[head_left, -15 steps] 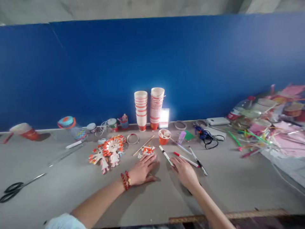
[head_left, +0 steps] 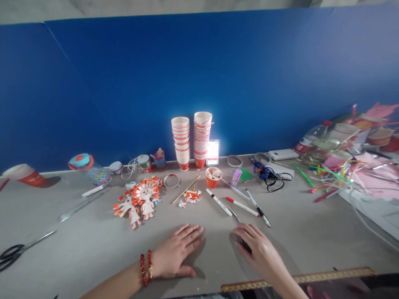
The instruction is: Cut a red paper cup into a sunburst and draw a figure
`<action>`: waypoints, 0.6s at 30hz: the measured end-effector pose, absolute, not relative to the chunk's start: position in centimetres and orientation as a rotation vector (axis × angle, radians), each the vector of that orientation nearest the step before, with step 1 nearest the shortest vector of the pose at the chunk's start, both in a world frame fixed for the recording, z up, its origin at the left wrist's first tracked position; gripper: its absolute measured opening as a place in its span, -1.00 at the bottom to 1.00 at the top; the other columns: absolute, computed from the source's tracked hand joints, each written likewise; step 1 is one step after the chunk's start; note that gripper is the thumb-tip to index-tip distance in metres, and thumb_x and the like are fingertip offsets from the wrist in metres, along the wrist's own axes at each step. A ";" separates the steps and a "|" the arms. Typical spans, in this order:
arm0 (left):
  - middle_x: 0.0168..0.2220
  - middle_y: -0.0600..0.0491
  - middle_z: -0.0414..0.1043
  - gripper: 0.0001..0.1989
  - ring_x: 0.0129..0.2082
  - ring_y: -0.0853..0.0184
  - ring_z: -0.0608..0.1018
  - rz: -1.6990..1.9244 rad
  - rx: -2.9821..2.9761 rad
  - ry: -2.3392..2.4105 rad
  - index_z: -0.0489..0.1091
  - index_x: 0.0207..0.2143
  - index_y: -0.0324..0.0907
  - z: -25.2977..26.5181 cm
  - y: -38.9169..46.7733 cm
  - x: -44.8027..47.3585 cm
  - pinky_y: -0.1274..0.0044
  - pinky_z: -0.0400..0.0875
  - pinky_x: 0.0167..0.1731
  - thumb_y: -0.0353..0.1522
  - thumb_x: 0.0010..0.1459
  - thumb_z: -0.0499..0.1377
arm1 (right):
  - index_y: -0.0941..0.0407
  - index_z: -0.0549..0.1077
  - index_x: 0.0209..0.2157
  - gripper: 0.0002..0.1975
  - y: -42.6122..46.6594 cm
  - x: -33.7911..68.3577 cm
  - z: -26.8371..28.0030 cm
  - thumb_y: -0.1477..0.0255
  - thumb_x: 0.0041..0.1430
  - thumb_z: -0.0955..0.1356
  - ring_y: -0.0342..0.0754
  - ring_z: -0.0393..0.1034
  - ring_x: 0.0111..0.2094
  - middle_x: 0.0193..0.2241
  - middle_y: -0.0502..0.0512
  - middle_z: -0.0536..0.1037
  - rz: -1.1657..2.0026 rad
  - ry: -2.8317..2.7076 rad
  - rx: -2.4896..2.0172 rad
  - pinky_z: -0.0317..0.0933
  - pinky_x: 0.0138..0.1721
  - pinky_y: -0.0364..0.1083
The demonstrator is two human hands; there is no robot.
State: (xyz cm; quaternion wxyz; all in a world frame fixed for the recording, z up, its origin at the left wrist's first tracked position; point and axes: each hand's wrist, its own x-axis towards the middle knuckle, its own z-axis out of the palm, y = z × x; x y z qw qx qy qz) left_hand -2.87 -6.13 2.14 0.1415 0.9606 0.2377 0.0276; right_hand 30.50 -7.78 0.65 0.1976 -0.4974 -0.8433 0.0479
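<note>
In the lower centre of the frame, the left hand (head_left: 176,252) lies palm down on the bench (head_left: 93,253), fingers a little apart and the grip wide, with nothing seen in it. Red beads (head_left: 146,268) circle its wrist. Right of it, the right hand (head_left: 262,247) bends over a thin tool (head_left: 235,214), whose silver tip points up and left past the fingers while its dark handle shows beneath them; whether that grip is closed on the handle or only rests over it, I cannot tell.

Just above the tool lie a white marker (head_left: 218,202), a red-capped pen (head_left: 242,207) and a black-and-white pen (head_left: 258,208). Near the centre, paper scraps (head_left: 192,196) sit beside a wooden stick (head_left: 186,189), with a small red cup (head_left: 213,178) to their upper right. Paper dolls (head_left: 147,198) lie left of centre, and scissors (head_left: 18,251) at lower left.
</note>
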 end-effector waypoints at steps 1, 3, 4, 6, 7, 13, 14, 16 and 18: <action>0.40 -0.06 -0.22 -0.17 0.39 0.15 -0.05 0.076 2.769 0.678 -0.26 0.39 -0.11 2.0 -5.8 -2.9 0.29 -0.18 0.34 0.09 0.24 -0.08 | 0.03 0.49 -0.12 -0.80 -8.0 30.7 0.2 0.43 0.26 0.28 0.07 0.45 -0.09 -0.12 0.13 0.55 0.121 -2.379 -1.351 0.35 -0.07 0.01; 0.40 -0.05 -0.22 -0.16 0.39 0.16 -0.05 0.100 2.758 0.702 -0.28 0.39 -0.12 1.6 -4.8 -2.5 0.30 -0.19 0.35 0.10 0.24 -0.10 | 0.03 0.49 -0.11 -0.78 -7.7 31.3 -0.6 0.42 0.29 0.26 0.08 0.45 -0.08 -0.10 0.14 0.55 0.058 -2.372 -1.304 0.35 -0.06 0.02; 0.40 -0.06 -0.22 -0.16 0.39 0.16 -0.06 0.106 2.749 0.735 -0.26 0.39 -0.13 1.5 -4.1 -2.2 0.30 -0.19 0.35 0.10 0.24 -0.11 | 0.05 0.50 -0.11 -0.77 -7.3 31.6 -1.0 0.42 0.30 0.24 0.08 0.45 -0.08 -0.11 0.15 0.56 0.019 -2.360 -1.285 0.35 -0.06 0.03; 0.40 -0.13 -0.21 -0.15 0.39 0.14 -0.06 0.139 2.730 0.841 -0.20 0.38 -0.20 1.4 -3.0 -1.5 0.28 -0.16 0.34 0.11 0.24 -0.12 | 0.06 0.50 -0.11 -0.74 -6.3 32.0 -1.4 0.42 0.32 0.21 0.10 0.46 -0.10 -0.12 0.16 0.56 -0.044 -2.352 -1.259 0.34 -0.06 0.06; 0.39 -0.16 -0.21 -0.15 0.39 0.13 -0.06 0.165 2.724 0.886 -0.17 0.38 -0.23 1.3 -2.5 -1.2 0.29 -0.13 0.34 0.11 0.24 -0.13 | 0.07 0.51 -0.11 -0.73 -5.9 32.1 -1.5 0.41 0.32 0.21 0.10 0.47 -0.11 -0.12 0.17 0.56 -0.061 -2.352 -1.247 0.34 -0.06 0.07; 0.38 -0.15 -0.11 -0.22 0.38 0.14 -0.02 0.299 2.736 0.871 0.02 0.33 -0.18 1.2 -3.2 -0.2 0.31 -0.07 0.33 0.10 0.23 -0.06 | 0.05 0.51 -0.14 -0.78 -4.9 29.5 -0.2 0.40 0.29 0.25 0.10 0.47 -0.11 -0.12 0.16 0.56 -0.002 -2.378 -1.166 0.38 -0.09 0.05; 0.37 -0.15 -0.07 -0.23 0.37 0.14 0.03 0.329 2.733 0.874 0.05 0.31 -0.18 1.2 -3.4 -0.2 0.31 -0.04 0.32 0.09 0.22 -0.03 | 0.05 0.51 -0.14 -0.78 -4.9 28.6 0.1 0.42 0.29 0.25 0.09 0.48 -0.11 -0.13 0.16 0.57 0.018 -2.402 -1.130 0.38 -0.09 0.05; 0.34 -0.14 0.05 -0.31 0.33 0.16 0.14 0.409 2.740 0.872 0.14 0.27 -0.18 1.6 -3.4 -0.6 0.33 0.02 0.31 0.03 0.25 0.01 | 0.06 0.51 -0.13 -0.78 -4.8 26.7 0.6 0.45 0.27 0.25 0.09 0.47 -0.09 -0.12 0.17 0.57 0.061 -2.440 -1.064 0.38 -0.07 0.05; 0.27 -0.05 0.22 -0.49 0.27 0.23 0.27 0.536 2.726 0.965 0.28 0.19 -0.14 2.6 -2.6 -2.1 0.37 0.06 0.30 -0.09 0.30 0.03 | 0.07 0.50 -0.13 -0.77 -4.5 25.0 1.1 0.48 0.26 0.25 0.08 0.47 -0.09 -0.12 0.18 0.57 0.133 -2.465 -1.019 0.39 -0.07 0.03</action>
